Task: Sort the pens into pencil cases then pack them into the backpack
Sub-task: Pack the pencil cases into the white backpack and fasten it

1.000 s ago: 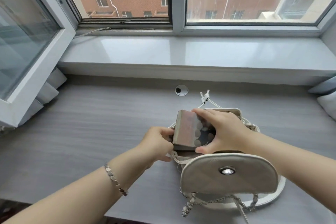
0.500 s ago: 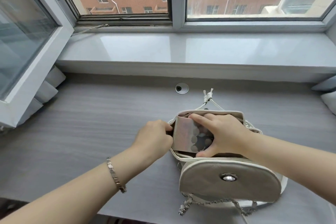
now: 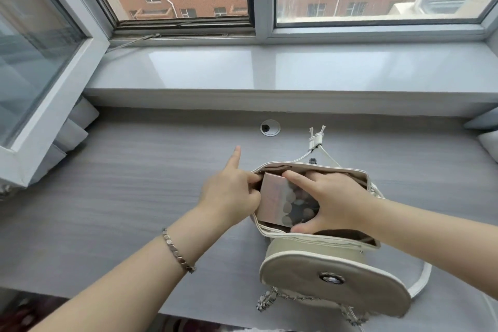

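A cream backpack (image 3: 334, 275) lies on the grey desk with its mouth open toward the window and its flap hanging toward me. A pink pencil case (image 3: 277, 201) with a pebble print sits partly inside the opening. My right hand (image 3: 331, 199) grips the case, fingers over its top and thumb under its near edge. At the left rim of the opening, my left hand (image 3: 231, 191) holds the bag's edge, its index finger pointing up and away. The lower part of the case is hidden inside the bag.
A round cable grommet (image 3: 270, 128) sits in the desk (image 3: 129, 183) behind the bag. The drawstring ends (image 3: 315, 137) lie toward the windowsill (image 3: 269, 70). An open window sash (image 3: 43, 62) juts in at the left. White cushions (image 3: 487, 140) lie at the right edge.
The pencil case has sunk deeper into the backpack under my right hand. My left index finger has lifted and now points up.
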`<act>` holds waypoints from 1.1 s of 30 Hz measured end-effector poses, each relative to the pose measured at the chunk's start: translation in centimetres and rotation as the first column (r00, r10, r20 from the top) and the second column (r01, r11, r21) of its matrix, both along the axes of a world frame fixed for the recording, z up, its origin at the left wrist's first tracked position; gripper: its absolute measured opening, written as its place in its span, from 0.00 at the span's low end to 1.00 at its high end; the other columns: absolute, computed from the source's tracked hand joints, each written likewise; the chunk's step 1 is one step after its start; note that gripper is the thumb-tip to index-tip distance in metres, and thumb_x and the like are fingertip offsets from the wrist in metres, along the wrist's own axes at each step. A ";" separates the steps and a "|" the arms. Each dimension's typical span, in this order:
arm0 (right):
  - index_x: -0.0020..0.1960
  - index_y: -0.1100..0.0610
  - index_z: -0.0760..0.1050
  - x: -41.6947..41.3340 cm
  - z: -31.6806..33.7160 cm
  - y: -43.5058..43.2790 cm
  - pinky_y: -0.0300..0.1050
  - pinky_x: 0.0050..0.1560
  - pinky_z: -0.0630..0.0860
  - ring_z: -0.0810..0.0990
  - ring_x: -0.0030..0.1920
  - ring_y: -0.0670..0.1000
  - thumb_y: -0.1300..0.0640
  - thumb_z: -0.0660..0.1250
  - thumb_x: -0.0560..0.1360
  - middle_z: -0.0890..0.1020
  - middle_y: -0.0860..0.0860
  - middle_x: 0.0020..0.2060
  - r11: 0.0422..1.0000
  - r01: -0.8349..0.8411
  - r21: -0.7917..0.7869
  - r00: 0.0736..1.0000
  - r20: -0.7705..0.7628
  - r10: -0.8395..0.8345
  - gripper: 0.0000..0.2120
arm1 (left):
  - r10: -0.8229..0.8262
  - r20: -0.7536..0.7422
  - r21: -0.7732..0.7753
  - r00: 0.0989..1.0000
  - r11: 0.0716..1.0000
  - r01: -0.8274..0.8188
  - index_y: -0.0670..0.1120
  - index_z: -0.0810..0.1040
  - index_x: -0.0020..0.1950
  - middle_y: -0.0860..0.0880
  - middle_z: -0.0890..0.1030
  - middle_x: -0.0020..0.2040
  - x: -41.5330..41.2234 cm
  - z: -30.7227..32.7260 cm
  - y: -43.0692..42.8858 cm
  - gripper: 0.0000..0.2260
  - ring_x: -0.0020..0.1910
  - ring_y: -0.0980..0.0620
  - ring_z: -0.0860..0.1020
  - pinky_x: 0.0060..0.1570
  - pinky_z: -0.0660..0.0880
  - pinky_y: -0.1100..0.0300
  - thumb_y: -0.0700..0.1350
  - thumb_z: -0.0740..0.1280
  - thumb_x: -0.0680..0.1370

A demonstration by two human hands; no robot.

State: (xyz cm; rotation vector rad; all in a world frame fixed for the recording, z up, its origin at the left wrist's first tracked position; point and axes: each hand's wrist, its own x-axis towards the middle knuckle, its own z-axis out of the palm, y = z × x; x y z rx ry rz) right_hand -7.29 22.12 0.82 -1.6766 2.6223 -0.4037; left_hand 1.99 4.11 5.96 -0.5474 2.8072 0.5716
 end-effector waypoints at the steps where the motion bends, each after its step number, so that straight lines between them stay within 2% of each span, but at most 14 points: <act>1: 0.66 0.53 0.69 -0.2 -0.2 0.1 0.37 0.31 0.75 0.80 0.31 0.51 0.29 0.60 0.59 0.82 0.50 0.35 1.000 -0.024 -0.009 1.000 0.001 0.024 0.42 | -0.059 -0.025 -0.090 0.998 0.994 0.057 0.55 0.81 0.52 0.51 0.47 0.79 -0.2 0.0 0.1 0.12 0.65 0.45 0.72 0.45 0.68 0.59 0.45 0.60 0.75; 4: 0.65 0.52 0.69 -0.7 -0.4 -0.2 0.41 0.34 0.75 0.80 0.34 0.54 0.30 0.58 0.62 0.82 0.52 0.35 0.999 -0.032 0.000 0.999 0.010 0.032 0.38 | -0.170 -0.046 -0.263 0.984 0.953 0.152 0.49 0.80 0.52 0.47 0.60 0.76 -1.1 -0.6 0.2 0.12 0.61 0.41 0.74 0.41 0.66 0.57 0.42 0.58 0.76; 7: 0.62 0.49 0.70 -0.9 -0.7 -0.7 0.40 0.33 0.68 0.80 0.34 0.54 0.30 0.55 0.62 0.81 0.51 0.32 1.000 -0.017 0.020 1.000 0.000 0.017 0.35 | -0.205 -0.059 -0.288 0.977 0.940 0.180 0.45 0.77 0.51 0.46 0.77 0.55 -1.9 -0.5 0.5 0.10 0.52 0.40 0.76 0.38 0.64 0.57 0.38 0.58 0.74; 11: 0.65 0.48 0.68 -1.2 -1.4 -0.6 0.45 0.41 0.75 0.81 0.43 0.56 0.29 0.49 0.66 0.83 0.53 0.41 0.999 -0.037 0.001 0.999 0.007 0.037 0.35 | -0.022 -0.242 -0.056 0.970 0.998 0.009 0.44 0.69 0.53 0.45 0.78 0.47 -1.1 -1.1 0.4 0.10 0.46 0.39 0.76 0.39 0.67 0.54 0.37 0.59 0.73; 13: 0.64 0.46 0.68 -1.1 -1.2 -0.9 0.48 0.46 0.76 0.80 0.49 0.56 0.33 0.44 0.70 0.83 0.52 0.48 1.000 -0.001 0.015 0.999 0.052 0.000 0.31 | 0.130 -0.137 0.080 0.982 0.990 -0.120 0.45 0.66 0.51 0.44 0.78 0.46 -0.6 -1.4 0.4 0.07 0.45 0.41 0.75 0.39 0.67 0.55 0.41 0.61 0.75; 15: 0.61 0.47 0.71 -1.0 -0.9 -1.7 0.49 0.50 0.75 0.79 0.53 0.56 0.37 0.44 0.76 0.82 0.52 0.52 0.996 0.030 0.089 0.992 0.120 -0.041 0.24 | 0.086 -0.040 0.039 0.995 0.996 -0.085 0.46 0.67 0.44 0.42 0.79 0.46 -0.6 -2.0 0.4 0.06 0.47 0.41 0.75 0.39 0.65 0.56 0.48 0.59 0.78; 17: 0.56 0.50 0.73 -0.7 -0.6 -2.3 0.49 0.49 0.74 0.79 0.51 0.57 0.41 0.47 0.78 0.82 0.54 0.50 0.986 0.057 0.158 0.992 0.100 -0.074 0.21 | -0.031 -0.144 -0.040 0.989 0.999 0.026 0.44 0.70 0.40 0.42 0.79 0.44 -0.5 -2.9 0.6 0.12 0.46 0.40 0.76 0.38 0.67 0.55 0.49 0.55 0.78; 21: 0.50 0.54 0.77 0.4 -1.2 -2.2 0.47 0.40 0.76 0.81 0.43 0.59 0.38 0.39 0.72 0.83 0.56 0.42 0.985 0.094 0.142 0.996 -0.015 -0.093 0.32 | -0.242 -0.332 -0.197 0.912 0.963 0.184 0.44 0.69 0.29 0.48 0.73 0.27 1.0 -3.8 0.7 0.08 0.22 0.43 0.73 0.18 0.60 0.64 0.44 0.56 0.67; 24: 0.41 0.57 0.79 0.7 -1.4 -2.1 0.43 0.29 0.75 0.80 0.32 0.56 0.49 0.54 0.73 0.82 0.54 0.33 0.997 -0.028 -0.071 0.983 -0.183 0.014 0.17 | -0.107 -0.270 -0.163 0.957 0.985 0.065 0.47 0.66 0.35 0.49 0.76 0.38 0.6 -3.0 0.7 0.06 0.39 0.47 0.76 0.29 0.61 0.59 0.45 0.59 0.72; 26: 0.43 0.58 0.78 0.4 -1.5 -2.0 0.44 0.40 0.76 0.79 0.41 0.54 0.59 0.58 0.73 0.81 0.53 0.41 0.933 -0.274 -0.233 0.919 -0.348 0.184 0.10 | -0.063 -0.214 -0.086 0.975 0.995 0.046 0.48 0.66 0.44 0.48 0.74 0.49 -0.2 -2.6 0.7 0.03 0.51 0.47 0.73 0.38 0.63 0.58 0.45 0.61 0.75; 28: 0.48 0.56 0.75 0.3 -0.1 -2.0 0.45 0.51 0.71 0.76 0.50 0.53 0.60 0.59 0.73 0.77 0.52 0.49 0.876 -0.314 -0.367 0.902 -0.402 0.154 0.07 | -0.104 -0.230 0.063 0.967 0.991 0.122 0.49 0.68 0.58 0.51 0.73 0.57 -0.8 -2.3 1.2 0.12 0.57 0.48 0.72 0.44 0.67 0.57 0.45 0.63 0.75; 29: 0.50 0.56 0.75 0.1 0.9 -2.1 0.46 0.54 0.70 0.74 0.52 0.52 0.58 0.61 0.73 0.76 0.52 0.51 0.876 -0.192 -0.443 0.922 -0.388 0.006 0.07 | -0.166 -0.245 0.073 0.955 0.979 0.188 0.51 0.67 0.65 0.53 0.72 0.61 -1.0 -2.1 1.5 0.18 0.59 0.50 0.71 0.48 0.69 0.56 0.46 0.64 0.75; 31: 0.52 0.58 0.77 -0.7 3.2 -2.1 0.50 0.55 0.72 0.74 0.54 0.54 0.50 0.62 0.72 0.78 0.54 0.51 0.839 0.295 -0.457 0.896 -0.173 -0.409 0.14 | -0.271 -0.246 0.007 0.931 0.960 0.281 0.56 0.64 0.70 0.57 0.72 0.64 -1.0 -1.9 2.2 0.25 0.62 0.52 0.71 0.53 0.70 0.57 0.49 0.66 0.75; 33: 0.53 0.62 0.78 -1.7 5.6 -1.6 0.50 0.53 0.74 0.77 0.55 0.56 0.42 0.62 0.73 0.80 0.57 0.50 0.720 0.692 0.055 0.683 0.274 -0.677 0.24 | -0.265 -0.252 -0.030 0.931 0.963 0.266 0.56 0.66 0.68 0.57 0.73 0.61 -1.3 -2.1 2.6 0.24 0.61 0.52 0.72 0.54 0.71 0.57 0.52 0.68 0.74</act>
